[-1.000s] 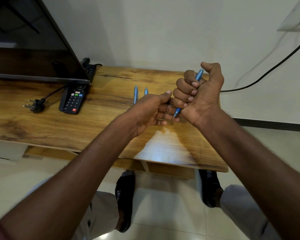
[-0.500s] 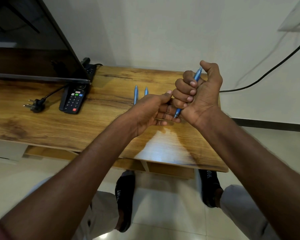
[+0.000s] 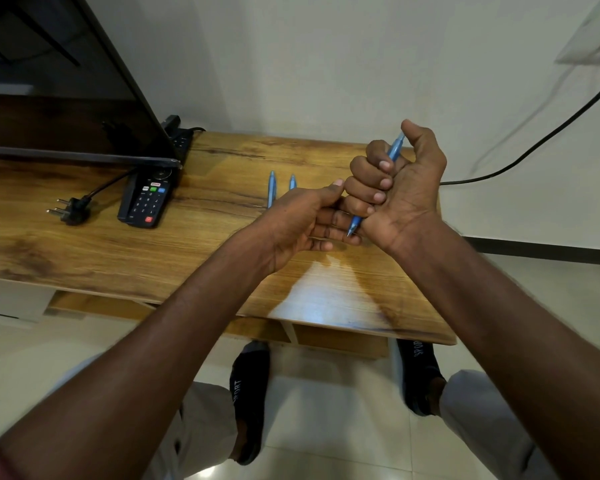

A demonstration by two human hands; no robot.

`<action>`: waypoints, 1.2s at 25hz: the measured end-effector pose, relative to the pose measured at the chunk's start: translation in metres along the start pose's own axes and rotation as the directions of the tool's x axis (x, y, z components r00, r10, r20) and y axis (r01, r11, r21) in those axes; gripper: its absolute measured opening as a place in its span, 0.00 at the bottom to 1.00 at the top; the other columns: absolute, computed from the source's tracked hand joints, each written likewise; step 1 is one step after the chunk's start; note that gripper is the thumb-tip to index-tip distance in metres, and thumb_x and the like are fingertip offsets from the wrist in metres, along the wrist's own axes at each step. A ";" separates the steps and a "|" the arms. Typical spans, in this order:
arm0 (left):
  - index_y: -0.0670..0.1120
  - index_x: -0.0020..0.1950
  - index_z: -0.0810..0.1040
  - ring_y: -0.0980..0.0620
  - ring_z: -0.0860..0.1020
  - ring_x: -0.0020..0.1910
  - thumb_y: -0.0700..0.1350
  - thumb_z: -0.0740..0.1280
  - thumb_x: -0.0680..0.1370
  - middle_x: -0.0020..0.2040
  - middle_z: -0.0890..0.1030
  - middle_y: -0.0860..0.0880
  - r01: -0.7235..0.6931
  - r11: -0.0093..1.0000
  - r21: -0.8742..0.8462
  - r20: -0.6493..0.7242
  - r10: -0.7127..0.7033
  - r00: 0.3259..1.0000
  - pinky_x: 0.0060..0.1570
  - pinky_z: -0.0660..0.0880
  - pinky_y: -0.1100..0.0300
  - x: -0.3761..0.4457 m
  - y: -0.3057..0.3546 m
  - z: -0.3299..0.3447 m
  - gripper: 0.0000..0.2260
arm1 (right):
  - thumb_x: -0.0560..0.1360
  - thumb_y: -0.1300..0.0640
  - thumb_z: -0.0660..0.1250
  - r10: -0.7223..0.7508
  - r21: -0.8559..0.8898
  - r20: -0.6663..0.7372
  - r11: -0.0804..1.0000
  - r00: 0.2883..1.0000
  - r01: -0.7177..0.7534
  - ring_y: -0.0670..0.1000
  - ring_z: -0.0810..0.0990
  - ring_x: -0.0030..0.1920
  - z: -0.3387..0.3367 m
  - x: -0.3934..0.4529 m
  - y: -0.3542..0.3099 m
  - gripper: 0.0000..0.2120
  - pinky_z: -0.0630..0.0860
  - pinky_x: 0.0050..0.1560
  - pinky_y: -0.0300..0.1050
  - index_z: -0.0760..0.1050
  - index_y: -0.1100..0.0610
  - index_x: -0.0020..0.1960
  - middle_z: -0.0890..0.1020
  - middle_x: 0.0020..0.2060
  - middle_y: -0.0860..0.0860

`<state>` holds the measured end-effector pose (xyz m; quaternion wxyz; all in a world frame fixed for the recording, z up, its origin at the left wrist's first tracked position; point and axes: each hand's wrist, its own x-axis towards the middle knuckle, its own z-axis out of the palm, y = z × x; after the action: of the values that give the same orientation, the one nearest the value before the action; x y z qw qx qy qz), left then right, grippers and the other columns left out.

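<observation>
My right hand [image 3: 407,192] grips a blue pen [image 3: 394,151] in a fist above the wooden table [image 3: 205,244]. The thumb stands up beside the pen's top end, and the tip [image 3: 354,226] pokes out below the little finger. My left hand [image 3: 297,221] is curled just left of it; its thumb touches the right hand's fingers and its fingertips lie by the pen tip. I see nothing inside the left hand. Two more blue pens [image 3: 271,188] [image 3: 292,183] lie side by side on the table behind my left hand, partly hidden by it.
A black remote [image 3: 148,199] and a loose plug [image 3: 70,211] lie at the left, under the edge of a dark TV screen [image 3: 59,81]. A power strip [image 3: 180,133] sits behind them. A black cable [image 3: 551,133] hangs along the right wall. My socked feet [image 3: 250,393] rest under the table's front edge.
My right hand with the pen has edged slightly up and left. The left hand stays where it was.
</observation>
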<state>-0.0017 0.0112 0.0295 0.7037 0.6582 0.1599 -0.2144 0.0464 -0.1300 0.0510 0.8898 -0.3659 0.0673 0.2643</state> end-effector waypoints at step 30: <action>0.44 0.58 0.84 0.45 0.87 0.49 0.59 0.61 0.85 0.49 0.88 0.42 0.001 1.000 0.008 -0.001 -0.001 1.000 0.44 0.74 0.54 -0.001 0.000 0.002 0.21 | 0.82 0.41 0.54 -0.060 -0.017 -0.065 0.998 0.996 0.059 0.48 0.48 0.25 0.005 -0.003 0.003 0.25 0.48 0.28 0.37 0.59 0.54 0.31 0.58 0.21 0.47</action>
<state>-0.0025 0.0093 0.0304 0.7009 0.6611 0.1594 -0.2151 0.0419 -0.1262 0.0541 0.8919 -0.3827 0.0835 0.2261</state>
